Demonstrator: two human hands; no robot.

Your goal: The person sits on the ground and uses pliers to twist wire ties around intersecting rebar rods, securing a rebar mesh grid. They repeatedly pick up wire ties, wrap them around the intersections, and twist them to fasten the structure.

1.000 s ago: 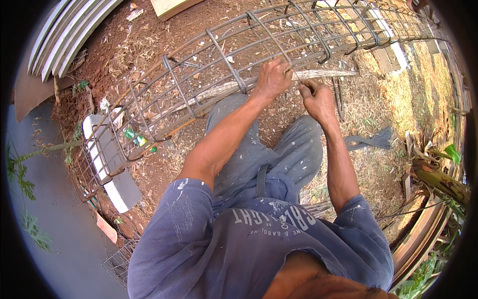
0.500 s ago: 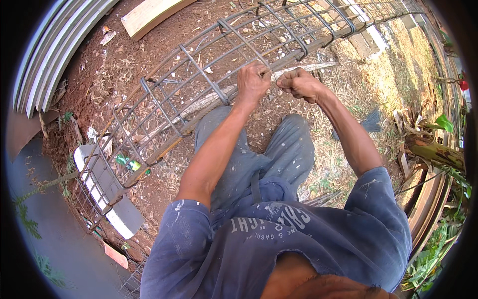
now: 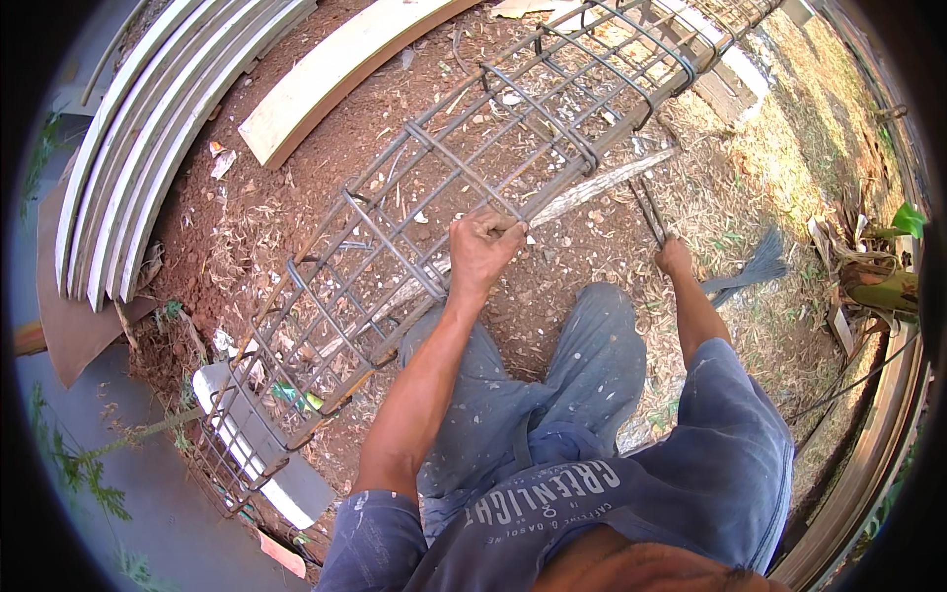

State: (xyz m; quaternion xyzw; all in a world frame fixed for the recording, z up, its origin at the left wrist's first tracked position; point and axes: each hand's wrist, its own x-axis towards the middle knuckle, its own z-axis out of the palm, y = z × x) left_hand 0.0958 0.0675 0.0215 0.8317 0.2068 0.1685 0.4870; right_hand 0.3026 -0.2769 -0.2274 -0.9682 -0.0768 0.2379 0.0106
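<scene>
A long cage of steel reinforcing bars [image 3: 434, 144] with square stirrups runs slantwise in front of me, from lower left to upper right. My left hand [image 3: 483, 247] is at its near lower bar, thumb and fingers pinched together; whatever they hold is too small to make out. Off to the right, my right hand [image 3: 675, 259] is closed around one end of a dark metal tool with two long legs, which looks like pincers [image 3: 648, 210]. The legs point away from me, slightly apart, beside the near end of a pale wooden stick [image 3: 607, 181].
A bundle of thin blue-grey wires [image 3: 755, 266] lies on the ground right of my right hand. Beyond the cage rests a wooden beam [image 3: 335, 79]. Stacked pale curved-looking strips [image 3: 148, 148] are at far left. A white-edged block [image 3: 261, 444] lies under the cage's left end.
My right hand has left the left hand's side, moved right and nearer to me, and now grips the pincers. The left hand stays pinched at the cage. The view has shifted.
</scene>
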